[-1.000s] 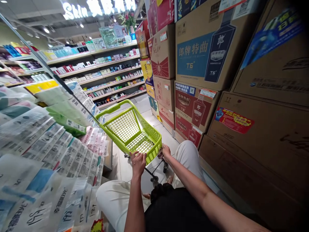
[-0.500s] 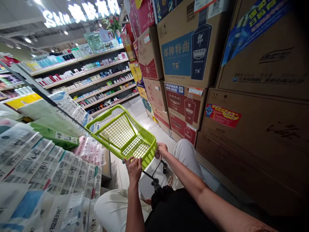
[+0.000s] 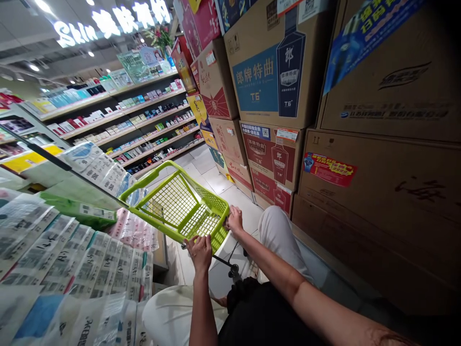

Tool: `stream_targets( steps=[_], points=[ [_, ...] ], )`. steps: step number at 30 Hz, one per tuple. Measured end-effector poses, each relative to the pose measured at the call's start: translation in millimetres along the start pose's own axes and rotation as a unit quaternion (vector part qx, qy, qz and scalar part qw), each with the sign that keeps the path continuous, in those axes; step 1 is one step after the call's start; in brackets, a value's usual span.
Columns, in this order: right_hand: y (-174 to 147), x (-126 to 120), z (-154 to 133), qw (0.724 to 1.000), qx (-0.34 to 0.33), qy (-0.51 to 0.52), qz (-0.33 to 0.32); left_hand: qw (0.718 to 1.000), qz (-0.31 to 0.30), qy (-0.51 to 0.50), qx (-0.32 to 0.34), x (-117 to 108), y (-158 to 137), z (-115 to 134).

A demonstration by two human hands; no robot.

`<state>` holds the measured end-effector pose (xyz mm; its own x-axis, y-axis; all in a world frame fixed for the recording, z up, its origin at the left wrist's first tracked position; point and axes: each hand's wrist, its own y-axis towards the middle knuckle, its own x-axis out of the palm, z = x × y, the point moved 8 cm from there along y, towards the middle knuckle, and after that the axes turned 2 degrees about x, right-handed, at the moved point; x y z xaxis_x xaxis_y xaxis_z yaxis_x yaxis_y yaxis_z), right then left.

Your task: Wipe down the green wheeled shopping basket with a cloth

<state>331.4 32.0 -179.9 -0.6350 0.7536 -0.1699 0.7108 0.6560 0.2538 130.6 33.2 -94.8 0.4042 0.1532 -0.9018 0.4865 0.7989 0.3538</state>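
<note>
A lime-green wheeled shopping basket (image 3: 180, 206) with lattice walls lies tilted in front of my knees, with nothing visible inside it. A long dark handle (image 3: 54, 156) reaches from it to the upper left. My left hand (image 3: 200, 250) is closed over the near rim, knuckles up. On the right-hand corner my right hand (image 3: 235, 219) grips the basket, its fingertips partly hidden. Small dark wheels (image 3: 234, 270) on a thin frame show below the basket, close to my legs.
Stacked cardboard cartons (image 3: 259, 86) wall in the right side. Plastic-wrapped packs (image 3: 72, 254) are piled on the left. Shelves of small boxed goods (image 3: 144, 115) stand at the back under a lit sign (image 3: 115, 21). Pale floor tiles (image 3: 241, 197) run between them.
The basket has shifted slightly left, and its handle sits farther left in view. My right hand has moved a little up and left with it. My left hand keeps its hold.
</note>
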Motion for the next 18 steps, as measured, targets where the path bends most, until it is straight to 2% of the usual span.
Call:
stream_targets(
  steps=[3, 5, 8, 12, 15, 18],
  points=[
    [-5, 0, 5, 0.995, 0.022, 0.0, 0.099, 1.0, 0.003, -0.02, -0.007, 8, 2, 3],
    [-15, 3, 13, 0.99, 0.031, 0.005, 0.138, 1.0, 0.001, -0.03, 0.0, 12, 3, 8],
    [-19, 5, 36, 0.986, 0.082, 0.031, 0.141, 0.999, 0.003, -0.033, 0.011, 12, 1, 18],
    [2, -2, 51, 0.981, 0.137, 0.068, 0.121, 0.999, -0.001, -0.027, 0.021, 10, -2, 30],
    [11, -11, 44, 0.984, 0.1, 0.057, 0.134, 0.999, -0.012, -0.022, 0.032, 11, -4, 38],
    [-2, -17, 45, 0.986, 0.067, 0.046, 0.146, 0.999, -0.016, -0.016, 0.039, 12, -6, 44]
  ],
)
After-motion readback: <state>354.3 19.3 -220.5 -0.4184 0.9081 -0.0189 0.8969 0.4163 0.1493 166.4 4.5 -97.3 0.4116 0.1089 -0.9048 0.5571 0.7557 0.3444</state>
